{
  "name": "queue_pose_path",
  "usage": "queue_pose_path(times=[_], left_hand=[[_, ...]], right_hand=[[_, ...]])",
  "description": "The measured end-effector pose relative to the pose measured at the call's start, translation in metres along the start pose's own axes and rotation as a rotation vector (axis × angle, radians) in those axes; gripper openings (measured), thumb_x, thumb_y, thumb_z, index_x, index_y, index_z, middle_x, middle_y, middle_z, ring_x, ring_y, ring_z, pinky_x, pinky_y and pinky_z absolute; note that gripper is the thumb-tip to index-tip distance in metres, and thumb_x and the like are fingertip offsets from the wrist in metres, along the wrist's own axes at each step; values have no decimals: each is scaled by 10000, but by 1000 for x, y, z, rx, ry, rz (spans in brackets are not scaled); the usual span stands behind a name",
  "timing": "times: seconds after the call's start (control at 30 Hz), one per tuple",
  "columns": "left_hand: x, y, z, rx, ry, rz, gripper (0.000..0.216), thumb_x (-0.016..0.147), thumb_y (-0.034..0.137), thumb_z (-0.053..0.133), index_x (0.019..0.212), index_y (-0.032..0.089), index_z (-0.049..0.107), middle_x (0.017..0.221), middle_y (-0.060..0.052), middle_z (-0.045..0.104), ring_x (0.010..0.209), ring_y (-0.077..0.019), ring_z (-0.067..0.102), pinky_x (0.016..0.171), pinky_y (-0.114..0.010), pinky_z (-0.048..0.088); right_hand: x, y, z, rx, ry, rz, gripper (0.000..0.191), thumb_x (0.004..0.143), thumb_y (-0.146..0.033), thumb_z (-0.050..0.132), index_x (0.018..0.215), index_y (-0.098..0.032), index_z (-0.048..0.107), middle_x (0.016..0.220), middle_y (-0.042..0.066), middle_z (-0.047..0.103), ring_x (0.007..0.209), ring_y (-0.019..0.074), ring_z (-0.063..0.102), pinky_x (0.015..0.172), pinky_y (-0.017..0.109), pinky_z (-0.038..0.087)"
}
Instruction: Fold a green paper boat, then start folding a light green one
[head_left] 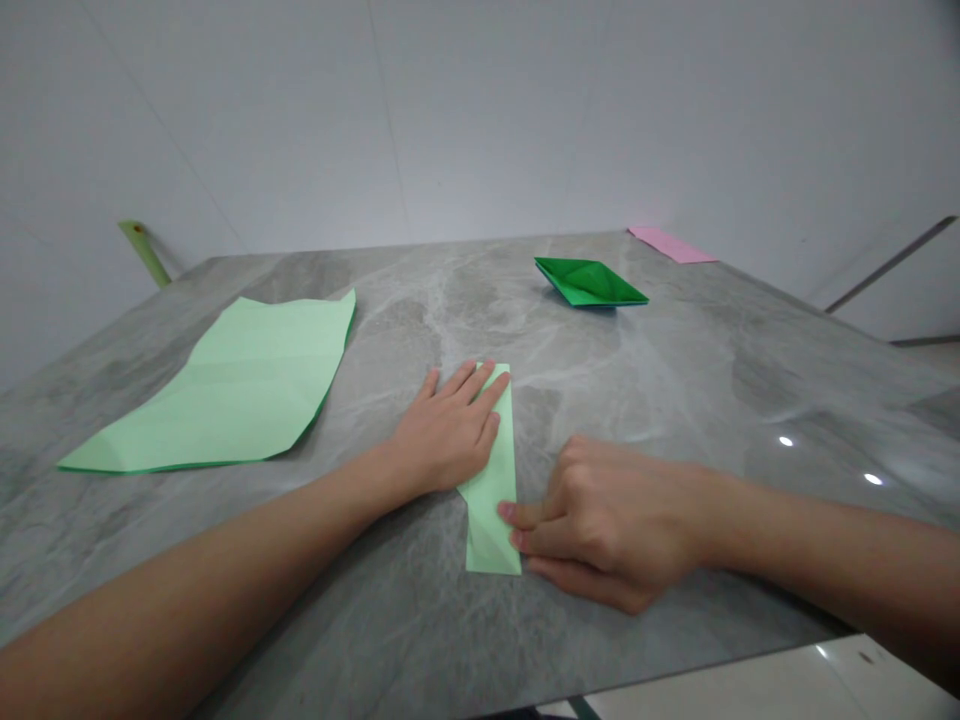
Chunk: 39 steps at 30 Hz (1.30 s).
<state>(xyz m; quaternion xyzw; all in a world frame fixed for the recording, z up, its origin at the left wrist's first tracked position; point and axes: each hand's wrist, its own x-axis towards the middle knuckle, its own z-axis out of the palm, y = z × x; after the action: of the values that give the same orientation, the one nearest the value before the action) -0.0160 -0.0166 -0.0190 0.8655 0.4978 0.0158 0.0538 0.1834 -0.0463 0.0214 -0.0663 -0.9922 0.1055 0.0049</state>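
Note:
A narrow strip of folded light green paper (pixel 491 490) lies on the table, its long side running away from me. My left hand (pixel 450 428) rests flat over its upper part, fingers spread, hiding some of it. At the strip's right edge, near the lower end, is my right hand (pixel 604 520), closed with the fingers curled; its thumb and fingertip press on the paper edge. A small flap sticks out on the strip's left side below my left palm.
A larger creased light green sheet (pixel 240 385) lies at the left. A dark green folded paper boat (pixel 592 284) sits toward the back right. Pink paper (pixel 673 244) lies at the far right corner. The grey marbled table (pixel 375 620) meets a white wall (pixel 465 120) behind.

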Motion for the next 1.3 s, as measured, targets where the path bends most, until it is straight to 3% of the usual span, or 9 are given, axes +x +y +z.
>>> queue_pose_path(times=[0.3, 0.43, 0.6, 0.73, 0.9, 1.3], left_hand=[[0, -1, 0, 39, -17, -12, 545, 1014, 337, 207, 1543, 210, 211, 1628, -48, 148, 1491, -268, 142, 1158, -588, 182], [0, -2, 1, 51, -17, 5, 552, 1015, 340, 197, 1548, 198, 193, 1628, -57, 144, 1492, -276, 132, 1155, -591, 181], [-3, -2, -2, 63, -50, 51, 573, 1016, 376, 202, 1551, 173, 176, 1632, -71, 106, 1495, -310, 87, 1149, -612, 166], [-6, -2, -4, 68, -74, 95, 613, 1012, 421, 201, 1552, 135, 159, 1632, -96, 72, 1486, -367, 59, 1131, -661, 146], [-7, -2, -3, 81, -78, 107, 696, 1004, 470, 187, 1533, 21, 144, 1614, -188, 68, 1483, -385, 38, 1130, -664, 133], [-8, -4, -5, 84, -98, 112, 698, 1000, 461, 201, 1527, 7, 149, 1608, -207, 59, 1484, -376, 30, 1137, -644, 140]], right_hand=[[1, -4, 6, 143, -1, -153, 137, 848, -233, 578, 814, -161, 689, 799, 30, 761, 551, 132, 644, 431, 295, 282], [0, -1, 14, 301, 54, -176, 160, 871, -228, 577, 907, -169, 722, 827, 28, 777, 645, 132, 703, 470, 262, 359], [0, 10, 25, 517, 109, -217, 192, 897, -232, 598, 1011, -145, 726, 1053, 43, 765, 842, 136, 741, 579, 210, 478], [2, 14, 27, 565, 144, -229, 236, 937, -247, 563, 1047, -107, 719, 1090, 82, 752, 928, 145, 732, 650, 192, 511], [3, 14, 18, 421, 145, -168, 217, 947, -232, 553, 1058, -144, 717, 1106, 67, 749, 842, 142, 741, 572, 222, 485], [0, 39, 5, 299, 148, 69, 268, 942, -226, 503, 817, -167, 733, 726, 68, 757, 515, 98, 619, 503, 225, 370]])
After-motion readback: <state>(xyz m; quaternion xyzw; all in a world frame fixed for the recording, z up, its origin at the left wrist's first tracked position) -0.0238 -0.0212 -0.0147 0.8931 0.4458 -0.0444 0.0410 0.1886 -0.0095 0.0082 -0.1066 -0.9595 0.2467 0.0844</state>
